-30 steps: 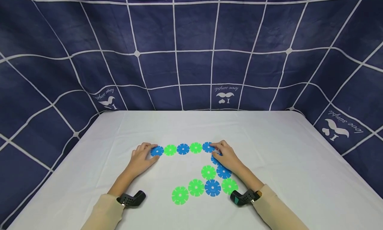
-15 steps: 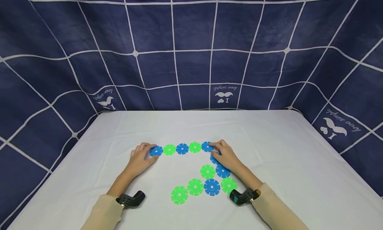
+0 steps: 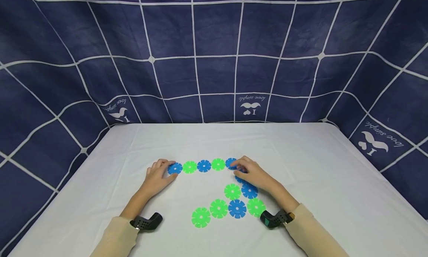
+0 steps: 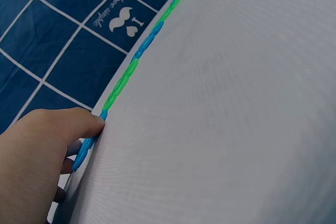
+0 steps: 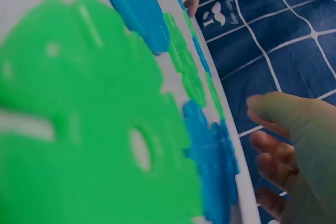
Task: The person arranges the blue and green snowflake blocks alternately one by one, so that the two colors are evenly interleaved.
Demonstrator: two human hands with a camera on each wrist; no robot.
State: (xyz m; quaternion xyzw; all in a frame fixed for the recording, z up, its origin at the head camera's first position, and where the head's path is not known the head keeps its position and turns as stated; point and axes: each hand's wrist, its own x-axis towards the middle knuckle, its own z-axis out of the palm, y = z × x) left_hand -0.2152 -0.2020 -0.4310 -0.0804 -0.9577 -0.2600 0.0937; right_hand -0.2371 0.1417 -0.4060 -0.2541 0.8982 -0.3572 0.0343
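In the head view a row of alternating blue and green notched discs lies across the table. My left hand (image 3: 158,179) pinches the blue disc (image 3: 175,168) at its left end between thumb and fingers; the left wrist view shows the thumb on that disc (image 4: 83,156). My right hand (image 3: 255,174) is over the row's right end, by the blue disc (image 3: 230,163), partly covering another blue disc (image 3: 239,179) below. In the right wrist view the right hand (image 5: 294,145) has bent, parted fingers with nothing between them.
Nearer me lie loose discs: green ones (image 3: 201,217) (image 3: 219,208), a blue one (image 3: 237,208), another green disc (image 3: 256,207), a green disc (image 3: 232,191) and a blue disc (image 3: 249,191). A dark blue gridded cloth (image 3: 217,77) stands behind the white table (image 3: 301,149).
My right hand has let go of the blue disc at the row's right end and shifted slightly. The left hand keeps its place.
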